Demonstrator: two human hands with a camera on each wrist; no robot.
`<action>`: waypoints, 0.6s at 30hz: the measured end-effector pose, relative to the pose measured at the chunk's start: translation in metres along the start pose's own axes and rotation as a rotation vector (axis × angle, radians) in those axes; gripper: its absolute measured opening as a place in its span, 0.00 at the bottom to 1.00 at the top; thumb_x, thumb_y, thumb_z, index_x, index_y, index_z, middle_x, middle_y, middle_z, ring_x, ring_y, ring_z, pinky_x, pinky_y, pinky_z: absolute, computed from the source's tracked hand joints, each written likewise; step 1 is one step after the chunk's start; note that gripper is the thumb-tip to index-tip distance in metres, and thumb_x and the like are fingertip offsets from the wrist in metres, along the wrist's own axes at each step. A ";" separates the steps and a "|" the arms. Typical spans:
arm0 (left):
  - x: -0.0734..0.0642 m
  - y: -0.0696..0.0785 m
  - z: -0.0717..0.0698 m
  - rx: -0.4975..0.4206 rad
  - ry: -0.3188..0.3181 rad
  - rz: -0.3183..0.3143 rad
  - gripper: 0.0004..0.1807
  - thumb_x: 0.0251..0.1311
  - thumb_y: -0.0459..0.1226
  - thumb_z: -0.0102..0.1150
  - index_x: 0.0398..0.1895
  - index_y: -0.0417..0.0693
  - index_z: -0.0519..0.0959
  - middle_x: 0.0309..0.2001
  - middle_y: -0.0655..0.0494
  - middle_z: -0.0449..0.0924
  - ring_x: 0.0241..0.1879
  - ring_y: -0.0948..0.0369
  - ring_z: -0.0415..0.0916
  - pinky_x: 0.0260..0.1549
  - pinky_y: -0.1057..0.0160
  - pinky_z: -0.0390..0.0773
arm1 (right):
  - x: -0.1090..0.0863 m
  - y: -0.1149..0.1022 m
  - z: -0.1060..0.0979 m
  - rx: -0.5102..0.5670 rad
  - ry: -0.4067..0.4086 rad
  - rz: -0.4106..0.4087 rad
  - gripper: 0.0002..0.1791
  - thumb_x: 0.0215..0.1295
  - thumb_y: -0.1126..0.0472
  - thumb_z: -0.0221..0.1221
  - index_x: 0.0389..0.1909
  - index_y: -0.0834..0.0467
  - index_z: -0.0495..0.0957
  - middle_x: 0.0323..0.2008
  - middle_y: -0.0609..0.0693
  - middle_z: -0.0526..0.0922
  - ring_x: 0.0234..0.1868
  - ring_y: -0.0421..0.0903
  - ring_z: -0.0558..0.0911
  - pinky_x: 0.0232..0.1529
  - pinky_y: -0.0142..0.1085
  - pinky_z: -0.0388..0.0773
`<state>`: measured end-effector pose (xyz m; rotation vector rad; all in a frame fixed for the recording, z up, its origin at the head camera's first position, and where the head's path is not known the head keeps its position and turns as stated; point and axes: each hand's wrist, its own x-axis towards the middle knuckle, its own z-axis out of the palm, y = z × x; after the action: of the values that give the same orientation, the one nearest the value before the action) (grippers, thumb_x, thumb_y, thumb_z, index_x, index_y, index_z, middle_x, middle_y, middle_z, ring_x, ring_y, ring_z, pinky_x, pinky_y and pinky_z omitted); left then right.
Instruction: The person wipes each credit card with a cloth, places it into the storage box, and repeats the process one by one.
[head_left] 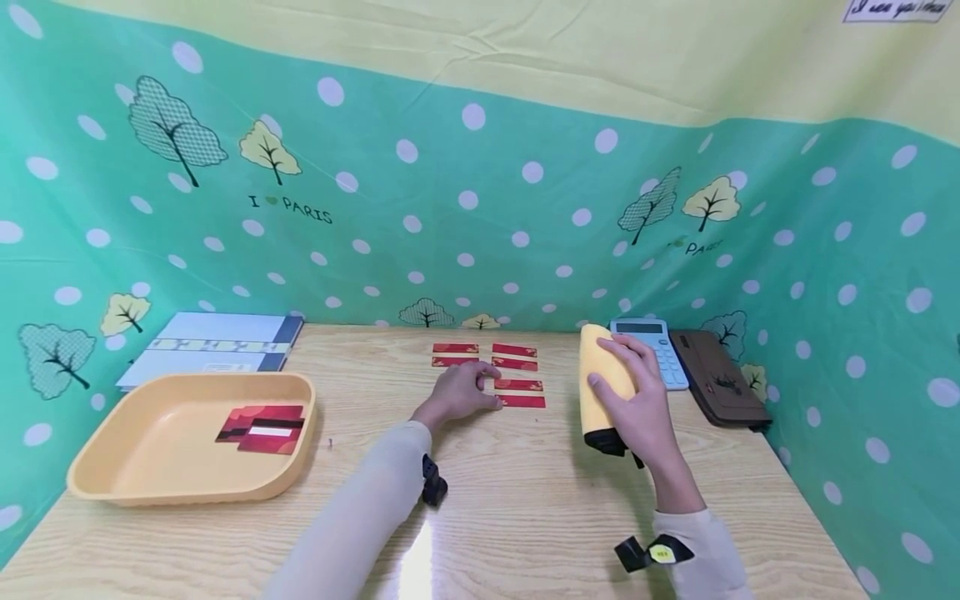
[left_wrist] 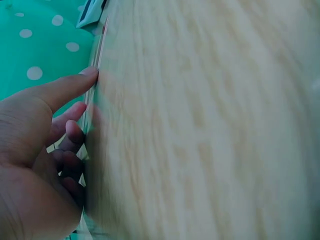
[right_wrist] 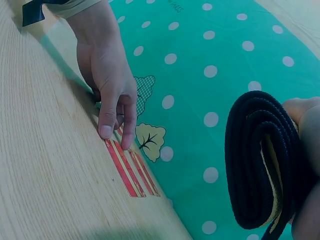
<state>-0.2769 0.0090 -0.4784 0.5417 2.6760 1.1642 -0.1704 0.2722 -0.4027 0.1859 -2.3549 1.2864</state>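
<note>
Flat red strips [head_left: 521,402] with gold patterns lie in two columns at the table's middle. My left hand [head_left: 459,390] is over the near ones, its thumb and forefinger extended and apart. In the right wrist view, the left thumb [right_wrist: 106,131] and forefinger touch the ends of the red strips [right_wrist: 122,167]. The other left fingers are bent in the left wrist view. My right hand [head_left: 639,402] grips a rolled yellow cloth [head_left: 600,379] with a black inner side, raised above the table. The roll's black layered end [right_wrist: 252,160] faces the right wrist camera.
At the left stands an orange plastic basket [head_left: 172,493] with red cards [head_left: 272,437] inside. Behind it lies a blue-and-white folder [head_left: 217,343]. A light-blue calculator [head_left: 671,362] and a brown zipped case [head_left: 720,379] lie at the back right. A green polka-dot curtain [head_left: 465,225] borders the table.
</note>
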 end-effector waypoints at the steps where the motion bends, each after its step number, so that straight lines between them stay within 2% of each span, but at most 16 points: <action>1: 0.000 0.001 0.000 0.007 0.000 -0.004 0.26 0.56 0.44 0.77 0.58 0.53 0.83 0.30 0.59 0.72 0.29 0.61 0.65 0.35 0.63 0.67 | 0.000 0.000 0.000 -0.002 0.000 0.000 0.27 0.70 0.62 0.65 0.69 0.48 0.76 0.73 0.49 0.64 0.57 0.41 0.68 0.45 0.21 0.73; 8: 0.001 0.005 0.000 0.033 -0.004 -0.047 0.23 0.56 0.45 0.77 0.56 0.56 0.83 0.31 0.58 0.72 0.30 0.60 0.66 0.34 0.63 0.66 | 0.001 0.000 -0.001 -0.009 -0.001 0.001 0.27 0.70 0.63 0.65 0.69 0.49 0.76 0.73 0.50 0.64 0.58 0.41 0.68 0.46 0.21 0.72; 18: 0.003 0.007 0.000 0.008 -0.026 -0.079 0.22 0.55 0.43 0.78 0.53 0.56 0.83 0.32 0.58 0.71 0.30 0.60 0.66 0.33 0.63 0.66 | 0.001 0.001 -0.002 -0.011 0.004 0.002 0.27 0.70 0.62 0.66 0.69 0.48 0.76 0.73 0.49 0.64 0.58 0.41 0.68 0.46 0.22 0.72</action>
<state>-0.2780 0.0143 -0.4730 0.4457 2.6552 1.1177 -0.1710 0.2743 -0.4020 0.1776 -2.3588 1.2731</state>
